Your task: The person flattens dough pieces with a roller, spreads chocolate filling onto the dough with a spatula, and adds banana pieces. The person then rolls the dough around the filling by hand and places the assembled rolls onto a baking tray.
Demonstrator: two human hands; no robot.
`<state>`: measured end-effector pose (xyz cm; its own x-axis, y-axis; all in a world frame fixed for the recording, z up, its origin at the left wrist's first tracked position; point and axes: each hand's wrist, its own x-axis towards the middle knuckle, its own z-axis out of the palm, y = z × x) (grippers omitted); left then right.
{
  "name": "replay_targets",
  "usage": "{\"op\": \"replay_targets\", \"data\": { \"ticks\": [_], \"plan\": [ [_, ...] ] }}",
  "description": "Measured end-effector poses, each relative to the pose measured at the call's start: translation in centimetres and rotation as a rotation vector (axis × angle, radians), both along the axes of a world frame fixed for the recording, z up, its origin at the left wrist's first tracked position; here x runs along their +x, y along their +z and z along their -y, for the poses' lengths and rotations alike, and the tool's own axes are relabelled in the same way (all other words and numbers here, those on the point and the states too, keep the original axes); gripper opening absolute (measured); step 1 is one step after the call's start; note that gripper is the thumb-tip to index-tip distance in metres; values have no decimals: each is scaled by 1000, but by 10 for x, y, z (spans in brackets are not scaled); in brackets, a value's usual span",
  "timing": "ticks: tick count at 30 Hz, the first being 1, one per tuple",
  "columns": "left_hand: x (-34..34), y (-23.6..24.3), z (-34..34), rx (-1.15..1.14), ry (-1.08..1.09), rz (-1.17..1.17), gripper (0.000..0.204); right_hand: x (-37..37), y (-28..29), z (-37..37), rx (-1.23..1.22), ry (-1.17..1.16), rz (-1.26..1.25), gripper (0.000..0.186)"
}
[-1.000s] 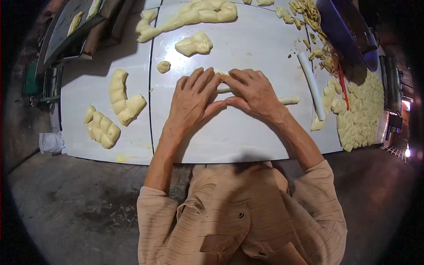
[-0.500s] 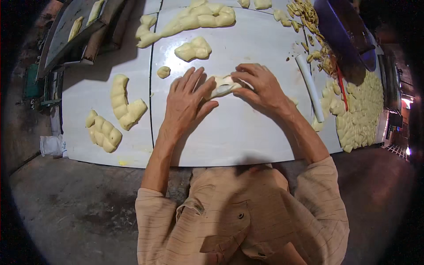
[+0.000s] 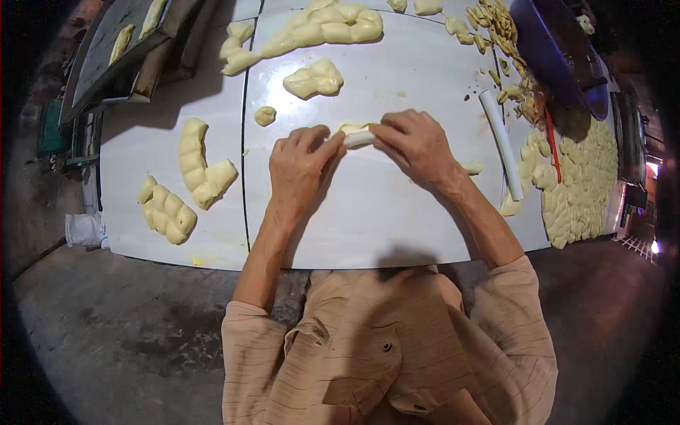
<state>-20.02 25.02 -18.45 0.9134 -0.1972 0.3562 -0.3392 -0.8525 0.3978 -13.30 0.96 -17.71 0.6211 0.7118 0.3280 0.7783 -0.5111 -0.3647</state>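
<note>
Both hands meet at a small piece of dough [image 3: 353, 128] near the middle of the table. Along its near side runs a short whitish cylinder [image 3: 360, 139]; I cannot tell whether it is rolled-up dough or a separate rod. My left hand [image 3: 301, 161] has its fingers curled over the left end, thumb pressed in. At the right end, my right hand [image 3: 416, 147] pinches with bent fingers. A small dough ball [image 3: 265, 115] lies just beyond my left hand, and a larger dough lump [image 3: 314, 78] sits behind it.
Segmented dough pieces [image 3: 201, 164] lie to the left, with a long dough strip [image 3: 322, 27] at the back. Rightward are a white rod [image 3: 501, 145], yellowish slices [image 3: 494, 21], a purple basin [image 3: 549, 53], a red-handled tool [image 3: 552, 145] and a bumpy dough-coloured sheet [image 3: 581, 184]. Metal trays [image 3: 113, 60] stand back left.
My fingers, which were spread over the dough, have curled in around its ends. The dough's near side now shows a smooth whitish cylinder instead of a loose, folded edge.
</note>
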Motion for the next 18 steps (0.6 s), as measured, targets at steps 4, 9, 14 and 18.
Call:
{"op": "replay_targets", "data": {
  "ticks": [4, 9, 14, 18],
  "plan": [
    [4, -6, 7, -115, 160, 46, 26, 3, -3, -2, 8, -101, -7, 28],
    [1, -6, 9, -47, 66, 52, 23, 1, 0, -2, -14, -41, 15, 27],
    [7, 0, 15, -110, 132, -5, 28, 10, -2, -7, 20, -89, -43, 34],
    [8, -1, 14, 27, 80, 28, 31, 4, -1, -5, -12, -23, 8, 31]
  ]
}}
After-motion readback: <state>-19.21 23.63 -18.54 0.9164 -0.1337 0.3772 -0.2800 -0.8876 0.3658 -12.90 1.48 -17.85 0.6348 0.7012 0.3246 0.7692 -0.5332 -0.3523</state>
